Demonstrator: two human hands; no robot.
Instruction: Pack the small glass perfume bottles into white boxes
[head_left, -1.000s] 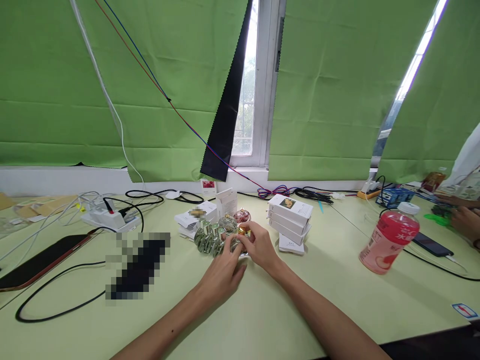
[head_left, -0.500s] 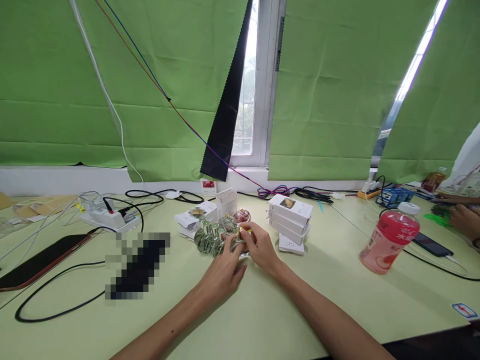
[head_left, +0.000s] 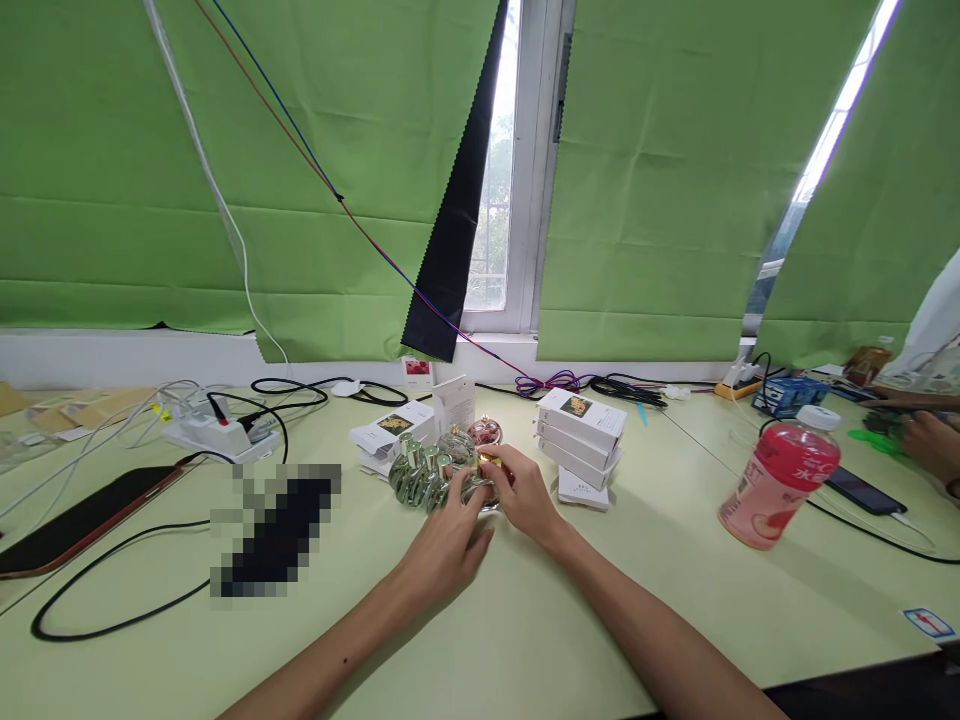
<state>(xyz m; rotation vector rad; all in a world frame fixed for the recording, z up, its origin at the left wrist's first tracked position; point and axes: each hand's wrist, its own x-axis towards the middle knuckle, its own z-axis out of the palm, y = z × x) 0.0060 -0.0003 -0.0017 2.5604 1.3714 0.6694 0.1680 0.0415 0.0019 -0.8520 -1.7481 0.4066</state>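
Observation:
My left hand point(head_left: 448, 535) is closed around the lower part of a small glass perfume bottle, steadying it on the table. The thumb and fingers of my right hand point(head_left: 526, 492) pinch at the same bottle's gold top point(head_left: 489, 460); my fingers cover most of its body. Just to the left stand several perfume bottles point(head_left: 412, 482) of clear greenish glass with shiny silver caps, packed close together. Behind my fingers sit another clear bottle point(head_left: 455, 440) and a reddish round bottle point(head_left: 485, 430).
White boxes are stacked at the right point(head_left: 581, 425) and left point(head_left: 397, 428) of the bottles, with an upright open box point(head_left: 453, 402) between. Further out are a pink drink bottle point(head_left: 780, 478), a tablet-like device point(head_left: 82, 520), a power strip point(head_left: 221, 430) and cables. Another person's hand point(head_left: 930, 450) shows far right.
Both hands stay almost in place at the bottle, with only slight finger movement around its gold top. The bottles and boxes have not moved.

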